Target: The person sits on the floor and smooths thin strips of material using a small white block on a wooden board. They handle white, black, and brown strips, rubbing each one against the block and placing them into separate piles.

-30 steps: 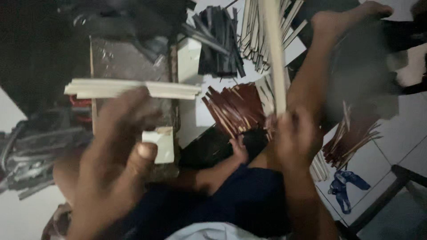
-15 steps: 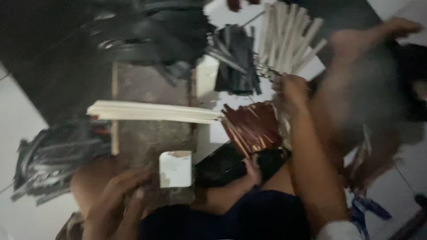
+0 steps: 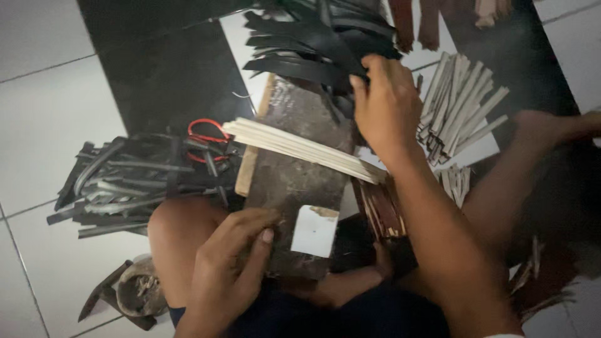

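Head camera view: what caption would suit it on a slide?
Seated on a tiled floor, right hand reaches into black strips; left hand rests by a wooden board.

Two hands show: one left hand [image 3: 228, 266] and one right hand [image 3: 385, 103]. One dark wooden board [image 3: 294, 181] lies on the floor, with one bundle of pale thin sticks [image 3: 300, 149] across it and one small white block [image 3: 314, 230] at its near end. One pair of red-handled scissors [image 3: 203, 139] pokes out beside it. Black strips make two heaps: one curled heap [image 3: 134, 181] on the left and one flat heap [image 3: 313, 40] at the top. There is one pile of pale flat slats [image 3: 463, 106], too many to count, one cluster of reddish-brown strips [image 3: 382, 209] and one small round pot [image 3: 138, 291].
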